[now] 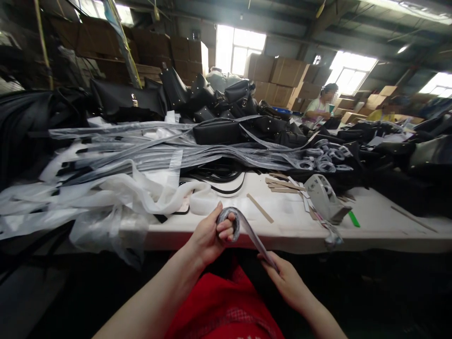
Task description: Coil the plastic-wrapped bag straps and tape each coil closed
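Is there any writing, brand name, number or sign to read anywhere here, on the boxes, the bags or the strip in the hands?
None can be read.
Cardboard boxes: no print can be made out from here.
Black bags: no brand mark legible.
Grey strip, wound round the left hand and pinched by the right hand: plain, no text.
Red garment: faint white marks at the bottom edge, cut off and unreadable.

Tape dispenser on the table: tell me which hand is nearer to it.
Right. The right hand sits below the tape dispenser, holding the grey strap; the left hand is farther left.
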Available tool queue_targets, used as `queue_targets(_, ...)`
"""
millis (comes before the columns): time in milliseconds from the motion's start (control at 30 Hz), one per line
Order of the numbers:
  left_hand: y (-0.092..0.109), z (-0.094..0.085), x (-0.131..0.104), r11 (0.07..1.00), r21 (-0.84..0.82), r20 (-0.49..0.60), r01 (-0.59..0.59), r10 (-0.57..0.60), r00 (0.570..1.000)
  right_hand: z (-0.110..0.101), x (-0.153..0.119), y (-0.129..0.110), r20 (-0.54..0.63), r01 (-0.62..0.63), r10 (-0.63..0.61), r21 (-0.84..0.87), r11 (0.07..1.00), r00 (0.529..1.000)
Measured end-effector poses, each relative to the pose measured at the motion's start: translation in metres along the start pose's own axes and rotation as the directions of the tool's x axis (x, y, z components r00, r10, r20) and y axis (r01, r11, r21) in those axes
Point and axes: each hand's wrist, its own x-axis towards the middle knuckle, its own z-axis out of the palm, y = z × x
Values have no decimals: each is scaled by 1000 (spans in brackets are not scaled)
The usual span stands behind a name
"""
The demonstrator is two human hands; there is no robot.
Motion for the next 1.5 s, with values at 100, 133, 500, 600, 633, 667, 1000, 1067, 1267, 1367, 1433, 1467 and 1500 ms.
queue_targets(100,-1,-2,8,929,162,-14,-334,341,940,12,-8,-19,197,-11,1,51,999,980)
queue_targets(133,-6,-5,11,825,314,16,-471,491,871,16,-13,-28,266,-13,-16,105,994,964)
queue_targets(500,-63,-24,1,-116,927,366,-357,61,929,-45,2,-19,161,-1,-23,144,990,987)
queue_targets(600,-54,-27,2,271,961,102,-57,-156,982,-42,7,-1,81,52,-40,-150,987,996)
queue_targets(633,-51,-30,3,379,926,78,13,-223,972,-39,7,2,68,58,-46,-190,980,997)
queue_targets(667,-49,-32,3,467,882,80,57,-269,960,-35,7,4,54,57,-47,-209,976,997)
queue_targets(1000,-23,-47,1,816,512,88,270,-363,928,-37,9,12,370,-112,67,103,988,927)
queue_targets(1067,-16,-46,2,872,411,80,266,-326,942,-33,7,13,460,-199,113,141,970,880)
queue_targets(1267,9,-35,5,978,130,64,161,-171,983,-3,7,12,274,-187,122,226,956,954)
queue_targets(1367,24,-27,6,995,-15,-9,97,-98,995,8,10,13,-36,-103,103,9,995,994)
queue_targets(1433,32,-22,9,995,-99,-56,32,-37,998,15,10,10,-66,-77,75,-39,996,995)
queue_targets(1467,33,-20,12,992,-127,-75,-20,11,997,18,9,6,-10,-61,61,-16,998,998)
queue_targets(1500,32,-18,15,986,-134,-97,-97,84,992,22,7,-1,73,-41,39,28,999,997)
